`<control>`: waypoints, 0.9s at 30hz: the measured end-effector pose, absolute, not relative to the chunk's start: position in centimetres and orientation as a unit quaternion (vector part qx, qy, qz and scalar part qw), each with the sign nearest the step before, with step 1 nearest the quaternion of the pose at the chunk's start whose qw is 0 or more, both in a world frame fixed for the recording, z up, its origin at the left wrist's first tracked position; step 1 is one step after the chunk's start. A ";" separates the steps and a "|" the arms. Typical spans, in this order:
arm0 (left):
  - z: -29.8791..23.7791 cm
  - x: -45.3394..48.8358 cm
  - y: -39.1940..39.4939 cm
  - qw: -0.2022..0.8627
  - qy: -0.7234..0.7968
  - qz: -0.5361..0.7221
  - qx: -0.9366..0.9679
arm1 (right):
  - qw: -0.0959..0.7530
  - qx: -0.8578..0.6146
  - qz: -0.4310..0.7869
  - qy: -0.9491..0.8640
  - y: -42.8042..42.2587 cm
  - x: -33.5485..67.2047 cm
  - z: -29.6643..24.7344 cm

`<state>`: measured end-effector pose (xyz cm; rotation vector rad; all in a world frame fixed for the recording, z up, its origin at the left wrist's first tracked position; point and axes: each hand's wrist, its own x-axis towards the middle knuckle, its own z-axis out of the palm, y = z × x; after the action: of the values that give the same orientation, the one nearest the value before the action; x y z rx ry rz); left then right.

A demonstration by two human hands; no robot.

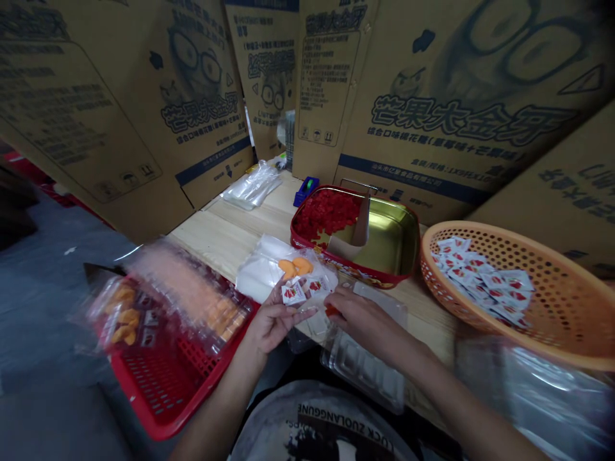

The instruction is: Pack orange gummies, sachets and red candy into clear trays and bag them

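Well left of the fingers lies a grey concrete floor (48,307). Just left of the left hand, a red plastic mesh crate (158,378) holds clear plastic packs (192,301) of orange biscuits, which look already filled. The left hand (273,318) is palm up, its fingers (302,312) narrowly holding 2 white-and-red sachets (300,290). Just above those fingertips, a clear plastic bag (262,269) holds 2 orange biscuits (291,267) and looks only part filled. The right hand (362,318) reaches toward the sachets, its fingers close together around a small orange-red bit (330,310); how firmly they grip it, I cannot tell. Below them sits an empty clear moulded tray (362,378). Beyond the fingers, on a pale wooden table (230,246), are a blue tape dispenser (306,191) and a red-rimmed metal tin (389,234) with red pieces (327,214) left in 1 side. Right of the right hand, a round orange mesh basket (552,291) holds many more sachets (480,282). Flattened printed cardboard cartons (456,121) stand behind the table.
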<state>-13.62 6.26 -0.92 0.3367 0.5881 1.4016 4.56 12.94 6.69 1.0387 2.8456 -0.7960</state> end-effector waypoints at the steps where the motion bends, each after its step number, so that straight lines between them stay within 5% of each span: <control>1: -0.9 -13.6 6.3 0.712 0.264 0.633 0.151 | 0.015 0.333 -0.249 0.909 12.9 4.5 6.7; 18: -0.7 -13.5 6.4 0.702 0.264 0.644 0.150 | -0.098 0.292 -0.468 0.828 12.8 4.1 7.9; 27: -0.5 -13.2 6.6 0.694 0.281 0.646 0.145 | -0.124 0.268 -0.415 0.861 12.0 2.5 6.6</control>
<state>-13.23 6.63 -0.55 0.3232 0.6277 1.4432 2.52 11.96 6.56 0.9164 2.9409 -1.4170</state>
